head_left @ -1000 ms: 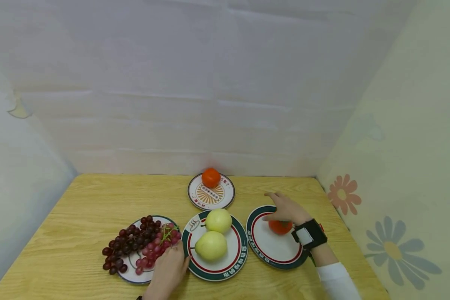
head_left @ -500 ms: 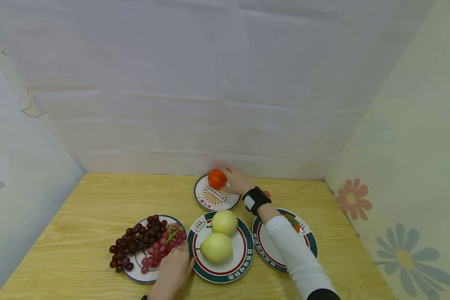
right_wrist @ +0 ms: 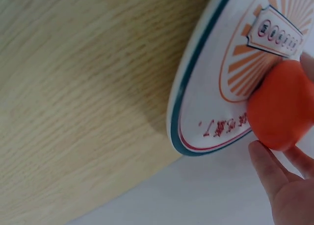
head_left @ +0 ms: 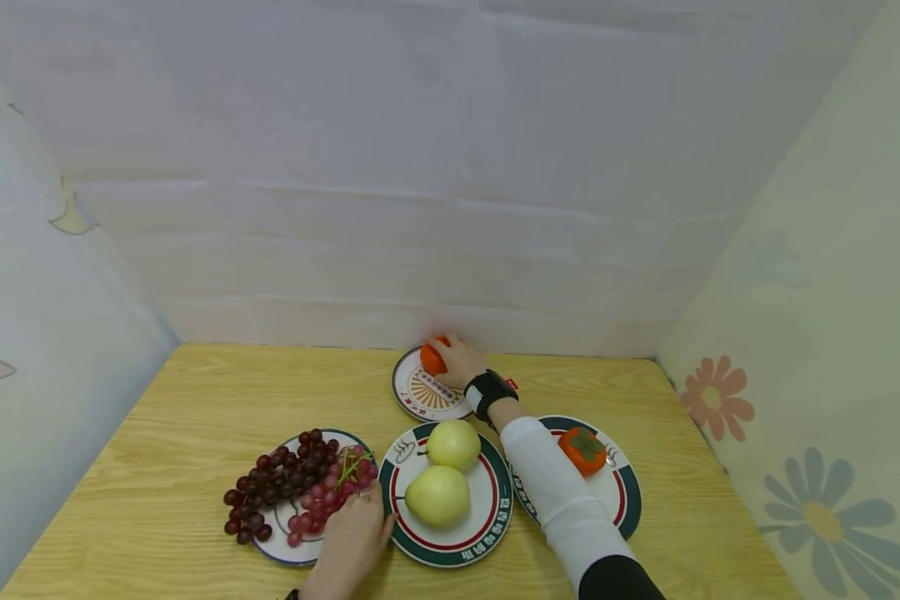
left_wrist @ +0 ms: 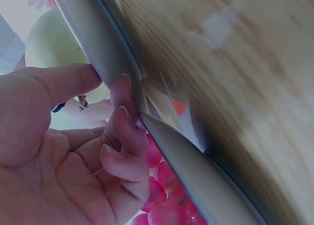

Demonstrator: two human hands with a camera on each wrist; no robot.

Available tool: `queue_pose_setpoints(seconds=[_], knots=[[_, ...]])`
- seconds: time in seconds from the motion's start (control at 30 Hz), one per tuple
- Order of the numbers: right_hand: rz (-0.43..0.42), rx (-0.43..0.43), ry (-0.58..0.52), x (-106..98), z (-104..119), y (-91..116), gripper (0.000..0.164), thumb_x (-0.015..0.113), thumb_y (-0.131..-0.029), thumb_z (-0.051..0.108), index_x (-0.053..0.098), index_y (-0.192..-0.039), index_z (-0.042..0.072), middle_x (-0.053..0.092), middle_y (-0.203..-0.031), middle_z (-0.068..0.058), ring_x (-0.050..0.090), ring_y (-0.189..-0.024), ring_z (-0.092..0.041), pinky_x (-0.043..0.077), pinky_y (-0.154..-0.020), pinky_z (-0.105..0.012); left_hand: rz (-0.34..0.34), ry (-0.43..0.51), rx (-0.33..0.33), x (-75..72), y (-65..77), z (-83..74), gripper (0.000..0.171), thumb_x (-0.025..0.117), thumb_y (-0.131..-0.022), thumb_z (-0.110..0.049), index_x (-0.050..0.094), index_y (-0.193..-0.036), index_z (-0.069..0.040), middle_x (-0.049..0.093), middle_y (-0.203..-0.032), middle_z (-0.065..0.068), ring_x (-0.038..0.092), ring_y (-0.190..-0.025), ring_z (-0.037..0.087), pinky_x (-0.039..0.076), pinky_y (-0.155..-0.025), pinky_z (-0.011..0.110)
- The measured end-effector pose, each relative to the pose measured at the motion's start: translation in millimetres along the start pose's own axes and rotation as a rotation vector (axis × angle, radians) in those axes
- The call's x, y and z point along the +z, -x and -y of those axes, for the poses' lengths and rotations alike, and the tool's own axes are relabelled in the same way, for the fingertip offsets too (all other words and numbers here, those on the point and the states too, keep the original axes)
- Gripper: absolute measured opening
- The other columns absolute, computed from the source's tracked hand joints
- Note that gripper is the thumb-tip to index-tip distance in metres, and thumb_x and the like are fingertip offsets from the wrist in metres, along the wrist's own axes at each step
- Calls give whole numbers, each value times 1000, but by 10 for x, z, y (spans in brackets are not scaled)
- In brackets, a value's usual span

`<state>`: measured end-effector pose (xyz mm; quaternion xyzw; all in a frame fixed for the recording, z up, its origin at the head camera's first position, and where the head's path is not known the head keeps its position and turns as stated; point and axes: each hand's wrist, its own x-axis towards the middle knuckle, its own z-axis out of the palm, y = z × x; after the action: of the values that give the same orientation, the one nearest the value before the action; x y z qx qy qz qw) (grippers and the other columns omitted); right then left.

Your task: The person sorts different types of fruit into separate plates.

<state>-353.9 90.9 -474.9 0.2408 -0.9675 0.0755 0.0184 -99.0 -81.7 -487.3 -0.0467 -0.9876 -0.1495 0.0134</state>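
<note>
An orange-red persimmon (right_wrist: pixel 279 107) sits on the small printed plate (head_left: pixel 412 400) at the back. My right hand (head_left: pixel 459 363) grips it, thumb and fingers around its sides. Between two plates rests my left hand (head_left: pixel 352 537), fingers loosely curled. In the left wrist view its thumb and fingertips touch the rims of the pear plate (left_wrist: pixel 93 34) and the grape plate (left_wrist: pixel 186 166). Two yellow-green pears (head_left: pixel 438 497) lie on the middle plate. Dark grapes (head_left: pixel 270 483) and pink grapes (head_left: pixel 330 500) fill the left plate, some hanging over its edge.
At the right, under my forearm, stands a green-rimmed plate (head_left: pixel 627 500) bearing another persimmon (head_left: pixel 582 451) with a green calyx. The wooden table (head_left: pixel 142 475) meets a white covered wall (head_left: pixel 330 250) behind and a flower-patterned one (head_left: pixel 817 350) on the right.
My right hand has left the persimmon on the right plate, reached over to the back plate and taken hold of the persimmon there. The left hand stays between the plates.
</note>
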Motion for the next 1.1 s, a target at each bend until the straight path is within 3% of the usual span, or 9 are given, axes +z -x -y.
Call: queue_pose_setpoints(seconds=[0.23,0.37,0.47,0.63,0.8,0.93,1.1], knots=[[-43,30,-45,23,-23,5,61,77,-79,24,52,-135,18,48,-133,-16,56,-112,-35,47,-99,-47,6,-15,18,-12,8,4,49,73,-80,-29,60,-113,5,69,-86,17,64,-75,29,52,-58,41],[-37,20,-103,-122,-55,87,62,79,-76,26,54,-132,14,48,-131,-18,54,-111,-34,48,-96,-47,-3,-19,29,-23,7,11,49,74,-80,-29,60,-113,6,69,-85,17,64,-75,29,52,-57,41],[-66,-38,-134,-323,-97,240,62,81,-74,24,56,-129,12,49,-127,-19,55,-108,-35,50,-93,-48,-13,-25,43,-22,0,16,49,74,-80,-29,61,-112,6,69,-84,16,64,-73,28,52,-56,41],[-144,-101,-149,-668,-213,744,63,82,-72,19,56,-128,11,50,-121,-18,55,-105,-34,51,-91,-49,-10,-32,54,-33,-27,26,49,74,-80,-29,61,-111,6,69,-83,16,64,-73,27,52,-55,40],[-169,-55,-134,-848,-317,1428,64,82,-71,19,57,-129,17,50,-123,-13,55,-103,-30,52,-88,-46,37,-22,27,-67,-45,42,48,73,-81,-28,59,-113,6,69,-88,18,65,-77,29,53,-58,41],[-188,-48,-55,-848,-356,1932,63,84,-67,22,59,-125,19,52,-119,-10,56,-100,-27,53,-84,-45,19,-28,21,-71,-36,61,48,73,-81,-27,59,-112,7,68,-86,18,64,-76,30,52,-57,42],[-192,-33,-26,-662,-369,2415,64,86,-61,24,62,-120,19,56,-116,-9,59,-96,-25,55,-79,-42,-36,-51,37,-44,-31,97,45,74,-79,-27,60,-107,5,67,-78,16,63,-71,29,50,-54,41]])
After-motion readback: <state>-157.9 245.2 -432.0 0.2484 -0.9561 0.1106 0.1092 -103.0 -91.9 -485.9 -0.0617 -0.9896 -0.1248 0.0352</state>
